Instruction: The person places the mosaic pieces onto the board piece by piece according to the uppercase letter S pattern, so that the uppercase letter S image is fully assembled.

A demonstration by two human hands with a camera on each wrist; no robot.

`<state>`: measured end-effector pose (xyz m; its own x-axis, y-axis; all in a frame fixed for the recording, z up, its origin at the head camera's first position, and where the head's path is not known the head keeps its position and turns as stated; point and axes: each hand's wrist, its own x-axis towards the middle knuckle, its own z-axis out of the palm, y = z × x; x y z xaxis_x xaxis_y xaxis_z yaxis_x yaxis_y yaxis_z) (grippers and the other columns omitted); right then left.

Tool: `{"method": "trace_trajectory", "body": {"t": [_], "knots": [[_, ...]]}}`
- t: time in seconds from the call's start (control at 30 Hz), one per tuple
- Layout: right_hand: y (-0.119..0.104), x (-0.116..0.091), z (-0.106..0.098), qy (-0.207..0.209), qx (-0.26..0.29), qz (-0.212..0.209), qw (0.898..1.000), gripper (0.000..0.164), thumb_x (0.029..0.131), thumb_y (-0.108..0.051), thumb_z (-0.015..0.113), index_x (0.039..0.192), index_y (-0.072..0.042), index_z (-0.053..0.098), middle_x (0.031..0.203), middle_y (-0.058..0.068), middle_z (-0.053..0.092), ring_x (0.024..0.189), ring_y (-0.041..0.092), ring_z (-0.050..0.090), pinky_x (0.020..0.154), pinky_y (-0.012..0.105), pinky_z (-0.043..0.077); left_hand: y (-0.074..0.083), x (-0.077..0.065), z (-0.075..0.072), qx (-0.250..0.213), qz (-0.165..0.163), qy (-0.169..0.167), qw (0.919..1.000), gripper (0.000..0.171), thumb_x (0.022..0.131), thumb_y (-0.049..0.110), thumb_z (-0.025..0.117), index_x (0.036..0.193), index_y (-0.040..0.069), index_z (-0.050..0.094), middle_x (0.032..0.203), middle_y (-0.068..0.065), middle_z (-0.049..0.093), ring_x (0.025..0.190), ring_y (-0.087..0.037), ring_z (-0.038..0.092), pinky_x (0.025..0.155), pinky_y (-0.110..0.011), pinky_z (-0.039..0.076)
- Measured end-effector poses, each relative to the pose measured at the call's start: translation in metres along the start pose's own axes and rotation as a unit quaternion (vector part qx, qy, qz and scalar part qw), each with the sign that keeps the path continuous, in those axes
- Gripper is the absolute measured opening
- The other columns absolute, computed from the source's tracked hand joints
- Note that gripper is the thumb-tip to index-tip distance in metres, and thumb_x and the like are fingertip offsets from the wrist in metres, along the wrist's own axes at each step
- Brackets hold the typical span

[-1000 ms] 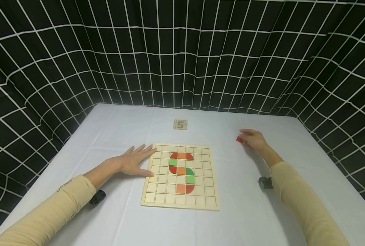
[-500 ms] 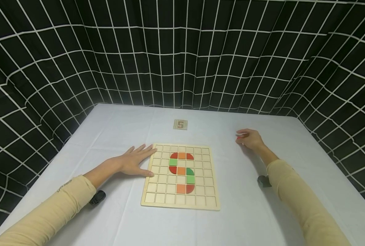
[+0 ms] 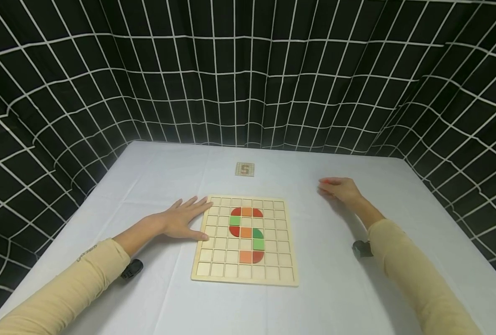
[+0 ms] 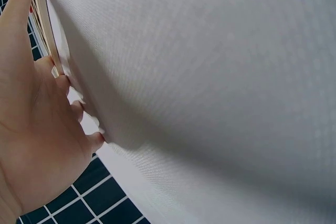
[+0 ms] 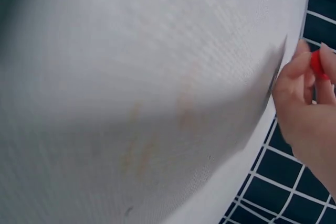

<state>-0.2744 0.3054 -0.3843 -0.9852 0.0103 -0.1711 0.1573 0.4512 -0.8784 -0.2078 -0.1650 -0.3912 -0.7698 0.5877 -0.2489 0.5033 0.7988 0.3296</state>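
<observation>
My left hand (image 3: pixel 181 221) lies with fingers spread at the left edge of a wooden grid board (image 3: pixel 279 216). Its thumb and a fingertip overlap the board's rim. Red, orange and green tiles, some square and some quarter-round, form an S-like shape on the board; an orange tile (image 3: pixel 246 232) sits near the middle. To the right of the board, my right hand (image 3: pixel 343 190) pinches a small red tile (image 5: pixel 317 65) between thumb and fingers. Much of that tile is hidden by the fingers, so I cannot tell its shape.
A small square card (image 3: pixel 245 169) with a reddish figure on a grid lies beyond the board. White cloth (image 3: pixel 168 298) covers the table. Black curtains (image 3: pixel 231 83) with white grid lines surround its back and sides. Dark wrist devices (image 3: pixel 132 269) sit below both sleeves.
The red tile has turned and shifted within my right hand's fingers, rising slightly toward the fingertips. That hand has edged a little left. My left hand and the board have stayed put.
</observation>
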Motion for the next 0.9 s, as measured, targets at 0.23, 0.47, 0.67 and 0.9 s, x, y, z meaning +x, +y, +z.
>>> {"method": "trace_trajectory", "body": {"t": [0.23,0.47,0.67,0.9], "knots": [[-0.010,-0.010,0.004,-0.106,0.226,0.011,0.968,0.045,0.099,-0.004,0.048,0.139,0.012,0.034,0.089,-0.004,0.069,0.073,0.002,0.061,0.061,0.013,0.049,0.001,-0.001,0.000,0.004,0.002,0.001,1.0000,0.102,0.079,0.073,0.055,0.154,0.016,0.015,0.159,-0.009,0.007,0.143,-0.036,0.003,0.110,-0.059,0.001],[-0.014,-0.011,0.013,-0.137,0.298,0.057,0.943,0.035,0.102,-0.017,0.048,0.127,0.006,0.050,0.092,0.005,0.068,0.075,0.007,0.062,0.064,0.015,0.051,0.001,-0.002,0.001,-0.004,0.002,0.002,1.0000,0.102,0.079,0.071,0.056,0.154,0.015,0.016,0.159,-0.010,0.007,0.143,-0.037,0.003,0.110,-0.060,0.000],[-0.017,-0.014,0.020,-0.150,0.345,0.086,0.922,0.025,0.102,-0.021,0.048,0.104,-0.003,0.064,0.096,0.010,0.068,0.084,0.013,0.066,0.077,0.020,0.053,0.000,-0.002,0.002,-0.006,0.002,0.002,1.0000,0.103,0.079,0.071,0.057,0.154,0.015,0.016,0.158,-0.010,0.007,0.142,-0.037,0.003,0.110,-0.060,0.000],[-0.018,-0.014,0.027,-0.143,0.322,0.069,0.933,0.010,0.096,-0.001,0.055,0.104,-0.001,0.061,0.094,0.006,0.068,0.089,0.012,0.065,0.089,0.025,0.049,0.000,-0.002,0.001,-0.003,0.000,0.000,1.0000,0.102,0.079,0.072,0.056,0.154,0.017,0.015,0.159,-0.009,0.007,0.143,-0.036,0.003,0.110,-0.060,0.000]]}}
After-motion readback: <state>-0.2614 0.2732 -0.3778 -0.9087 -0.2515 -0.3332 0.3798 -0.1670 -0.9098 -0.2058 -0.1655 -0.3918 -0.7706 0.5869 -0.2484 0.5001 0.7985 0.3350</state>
